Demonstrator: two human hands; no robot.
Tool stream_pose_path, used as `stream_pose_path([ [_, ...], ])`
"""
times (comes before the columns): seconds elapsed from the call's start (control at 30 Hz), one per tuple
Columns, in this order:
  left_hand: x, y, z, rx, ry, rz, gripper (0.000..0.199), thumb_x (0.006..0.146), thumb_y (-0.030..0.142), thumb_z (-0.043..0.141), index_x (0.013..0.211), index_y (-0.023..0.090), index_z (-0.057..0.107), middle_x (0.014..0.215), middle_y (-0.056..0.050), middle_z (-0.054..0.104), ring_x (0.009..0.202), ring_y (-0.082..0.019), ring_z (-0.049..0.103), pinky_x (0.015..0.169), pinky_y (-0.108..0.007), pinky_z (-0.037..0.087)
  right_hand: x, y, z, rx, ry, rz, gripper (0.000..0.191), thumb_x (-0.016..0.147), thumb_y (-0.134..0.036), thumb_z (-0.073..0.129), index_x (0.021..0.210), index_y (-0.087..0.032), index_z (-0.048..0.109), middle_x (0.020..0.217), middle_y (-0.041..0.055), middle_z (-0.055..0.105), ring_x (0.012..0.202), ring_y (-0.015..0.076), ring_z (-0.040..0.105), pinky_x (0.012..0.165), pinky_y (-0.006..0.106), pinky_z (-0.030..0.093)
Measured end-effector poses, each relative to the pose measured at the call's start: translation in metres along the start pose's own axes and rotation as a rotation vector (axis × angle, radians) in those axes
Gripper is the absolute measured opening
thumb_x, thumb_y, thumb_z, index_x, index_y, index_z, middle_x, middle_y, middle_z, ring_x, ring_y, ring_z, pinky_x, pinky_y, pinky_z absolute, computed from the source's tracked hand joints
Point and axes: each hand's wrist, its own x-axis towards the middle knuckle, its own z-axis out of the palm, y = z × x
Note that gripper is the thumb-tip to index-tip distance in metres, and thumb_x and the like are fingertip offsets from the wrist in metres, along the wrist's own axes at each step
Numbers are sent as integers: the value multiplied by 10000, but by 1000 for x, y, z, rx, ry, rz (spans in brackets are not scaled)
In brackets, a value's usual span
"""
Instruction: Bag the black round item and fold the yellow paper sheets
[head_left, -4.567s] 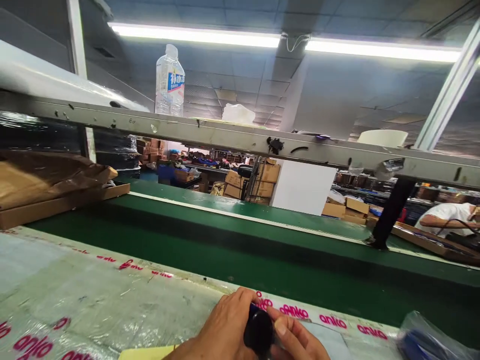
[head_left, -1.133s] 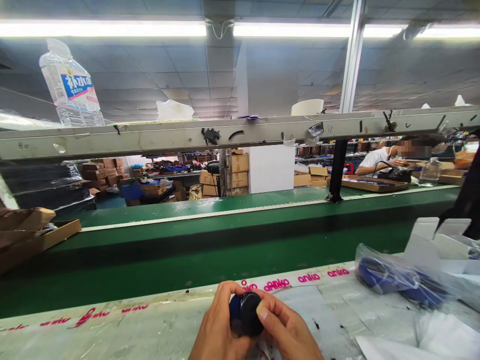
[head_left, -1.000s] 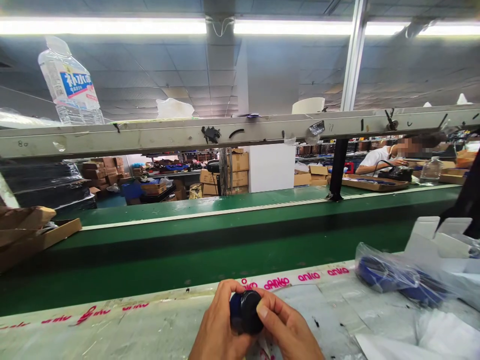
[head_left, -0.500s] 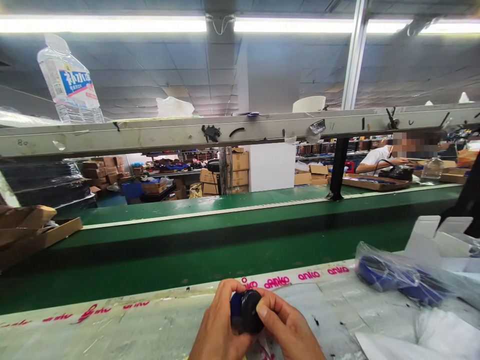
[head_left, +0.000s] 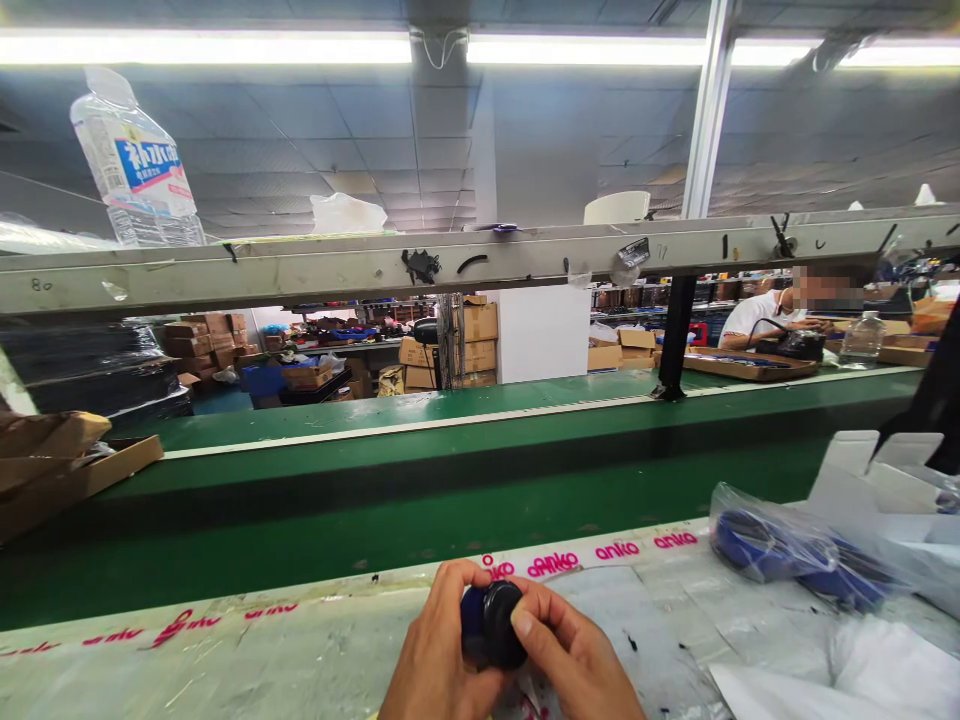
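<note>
My left hand (head_left: 442, 645) curls round the dark blue side of a round blue-and-black part (head_left: 501, 625), low in the middle of the head view. On its right side, the thumb and fingers of my right hand (head_left: 574, 650) press against the glossy black rim and disc. The part is held just over the covered worktop (head_left: 315, 660), its black face turned to the right. Fingers hide much of it, so its exact kind cannot be made out. Both hands are closed on it.
Blue padded items in a clear plastic bag (head_left: 802, 560) lie at right, near an open white box (head_left: 847, 475) and white sheets (head_left: 885, 660). A green conveyor belt (head_left: 375, 520) runs behind the worktop. At left stands a cardboard box (head_left: 112, 480). A co-worker (head_left: 757, 315) sits beyond.
Both hands keep nearly the same place and grip on the part; the right fingers have shifted very slightly. The co-worker at far right has moved a little.
</note>
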Motion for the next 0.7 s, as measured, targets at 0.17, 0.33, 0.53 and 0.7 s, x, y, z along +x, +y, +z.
stream_pose_path([
  [0.17,0,1,1,4,9,-5,452,716,218,685,1109,236,462,1023,-30,706,855,-236,688,776,-328,526,0,-2,-2,-20,-38,6,456,809,-637,713,773,-187,650,1229,136,665,1170,351,568,1060,421,355],
  [0.33,-2,3,1,-19,-6,-22,440,743,281,690,1115,234,459,1031,-42,715,883,-250,696,829,-358,532,-3,-2,6,-36,93,10,483,757,-666,717,735,-188,652,1097,124,696,1073,340,594,994,415,400],
  [0.53,-2,4,1,-2,-16,-68,465,737,308,719,1119,237,464,1017,-47,722,862,-255,694,798,-351,527,-4,2,11,-45,169,22,484,715,-676,723,723,-197,656,1046,104,717,1032,316,601,989,395,421],
  [0.7,-2,1,2,0,8,-42,471,725,299,731,1110,236,467,998,-42,722,848,-251,691,790,-340,524,-4,5,10,-53,180,28,498,731,-679,720,754,-182,692,1060,97,721,1012,299,604,931,348,437],
])
